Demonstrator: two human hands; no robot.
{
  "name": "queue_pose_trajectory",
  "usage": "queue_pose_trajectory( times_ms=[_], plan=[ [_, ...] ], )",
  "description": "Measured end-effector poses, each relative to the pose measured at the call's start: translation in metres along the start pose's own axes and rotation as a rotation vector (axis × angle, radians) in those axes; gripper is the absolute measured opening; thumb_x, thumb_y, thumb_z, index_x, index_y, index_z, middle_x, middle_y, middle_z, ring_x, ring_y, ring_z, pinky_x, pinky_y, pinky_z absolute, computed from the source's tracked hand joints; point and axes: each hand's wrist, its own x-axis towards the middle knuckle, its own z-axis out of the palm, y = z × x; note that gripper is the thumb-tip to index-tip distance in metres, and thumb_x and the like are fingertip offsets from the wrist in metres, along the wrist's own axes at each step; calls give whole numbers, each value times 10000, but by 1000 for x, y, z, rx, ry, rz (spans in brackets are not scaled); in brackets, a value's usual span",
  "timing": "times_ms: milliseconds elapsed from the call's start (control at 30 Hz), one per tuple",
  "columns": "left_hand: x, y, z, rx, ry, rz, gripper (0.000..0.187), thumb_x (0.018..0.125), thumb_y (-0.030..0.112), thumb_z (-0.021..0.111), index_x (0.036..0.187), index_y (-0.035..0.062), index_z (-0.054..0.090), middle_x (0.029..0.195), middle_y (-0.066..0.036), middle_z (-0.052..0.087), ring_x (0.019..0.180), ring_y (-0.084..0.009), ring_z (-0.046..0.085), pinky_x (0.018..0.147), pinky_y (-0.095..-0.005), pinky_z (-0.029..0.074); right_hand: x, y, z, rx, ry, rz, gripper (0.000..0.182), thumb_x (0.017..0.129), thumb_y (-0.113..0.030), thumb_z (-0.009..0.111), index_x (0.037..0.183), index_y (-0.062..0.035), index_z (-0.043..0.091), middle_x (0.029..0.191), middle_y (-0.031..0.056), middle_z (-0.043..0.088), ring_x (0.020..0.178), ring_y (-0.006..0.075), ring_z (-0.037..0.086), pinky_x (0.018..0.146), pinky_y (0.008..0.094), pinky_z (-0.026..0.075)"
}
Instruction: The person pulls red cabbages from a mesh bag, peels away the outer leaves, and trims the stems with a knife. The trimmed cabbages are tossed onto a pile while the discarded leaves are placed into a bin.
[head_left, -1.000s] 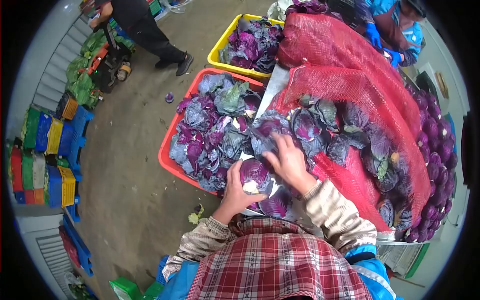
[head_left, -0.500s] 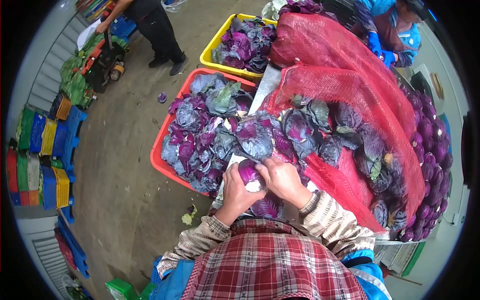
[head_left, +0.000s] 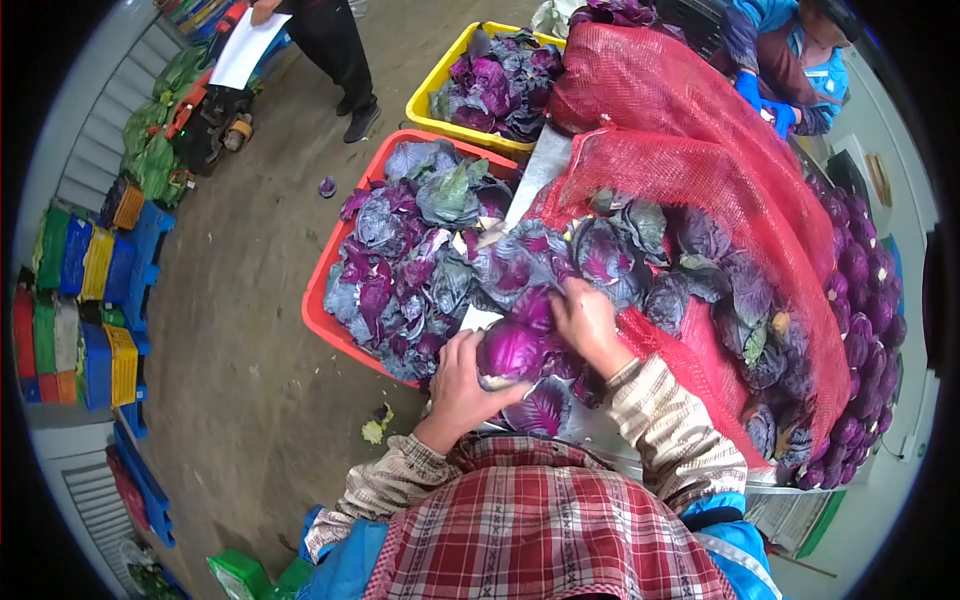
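Note:
A peeled, shiny red cabbage (head_left: 510,350) rests in my left hand (head_left: 462,392), whose fingers curl round its left side and underside. My right hand (head_left: 592,325) is closed at the upper right of the head, gripping a purple outer leaf (head_left: 537,306) that stands away from it. Its fingertips are partly hidden. Below the hands, a loose veined cabbage leaf (head_left: 541,408) lies on the metal table (head_left: 603,428). Untrimmed cabbages (head_left: 608,250) with dull bluish leaves lie just beyond my right hand.
A red crate (head_left: 318,300) heaped with leaves stands left of the table, a yellow crate (head_left: 425,108) behind it. Red mesh sacking (head_left: 700,165) covers cabbages; trimmed heads (head_left: 865,320) are piled far right. A blue-gloved co-worker (head_left: 775,110) and a person holding paper (head_left: 245,48) are nearby.
My right hand has moved right and up, away from the cabbage's top, drawing a leaf outward. More shiny purple surface shows. The person at the back left has shifted, with the paper now more visible.

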Motion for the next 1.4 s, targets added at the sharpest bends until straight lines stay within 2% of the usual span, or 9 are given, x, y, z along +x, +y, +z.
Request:
queue_pose_trajectory(
  times_ms=[67,233,367,633,767,833,1033,1167,1400],
  plan=[
    [5,0,9,49,101,-101,722,607,312,855,1139,-30,505,1068,-170,556,977,-304,584,836,-399,477,-5,-23,-2,161,58,-40,169,816,-161,630,809,-16,544,772,217,600,703,426,596,645,487,481],
    [1,-37,0,-331,-111,-15,740,635,216,849,1231,-12,475,1175,-149,523,1104,-234,545,946,-347,443,10,13,-16,50,-17,261,244,836,-227,640,859,11,587,781,232,622,742,413,616,662,473,485],
    [0,-42,0,-629,-192,-103,832,632,178,848,1316,6,408,1274,-141,478,1183,-222,493,992,-339,418,-25,-26,-33,278,-194,199,761,714,-511,744,1144,88,558,1001,271,644,907,384,649,801,425,507],
    [5,-32,8,-661,-187,-131,901,615,154,861,1341,-6,352,1244,-145,491,1147,-212,516,967,-339,446,-27,-30,-22,917,-210,390,196,886,-127,632,985,41,646,702,3,618,595,56,536,542,242,459],
    [9,-26,14,-390,16,108,914,610,315,868,1300,-33,381,1185,-179,522,1106,-314,550,946,-393,447,-18,-47,-31,915,-216,237,190,887,-121,627,986,41,646,744,17,628,650,63,538,581,260,468],
    [13,-24,19,-344,-8,-116,805,706,110,805,1325,-46,315,1215,-163,512,1117,-209,549,941,-340,474,-6,-45,-38,751,-192,360,221,867,-133,623,1031,12,649,682,35,609,648,71,501,598,293,456],
    [9,-31,9,-858,-2,-232,801,748,113,772,1354,-29,268,1201,-168,498,1063,-216,565,925,-338,484,44,38,-37,56,58,455,278,817,-232,672,904,28,623,802,217,660,752,412,632,678,444,505],
    [13,-15,5,-1116,118,-472,702,811,76,703,1354,-22,270,1182,-155,512,1020,-223,589,798,-355,572,13,-24,-61,157,188,-116,425,767,-272,728,1067,-7,587,944,199,620,855,400,619,718,435,514],
    [10,-25,11,-1067,77,-447,702,797,34,707,1349,-26,277,1179,-154,515,1032,-225,584,823,-332,550,-21,-36,-6,435,-158,-93,414,716,-209,772,1078,-43,659,903,157,647,839,328,638,752,377,512]
  ],
)
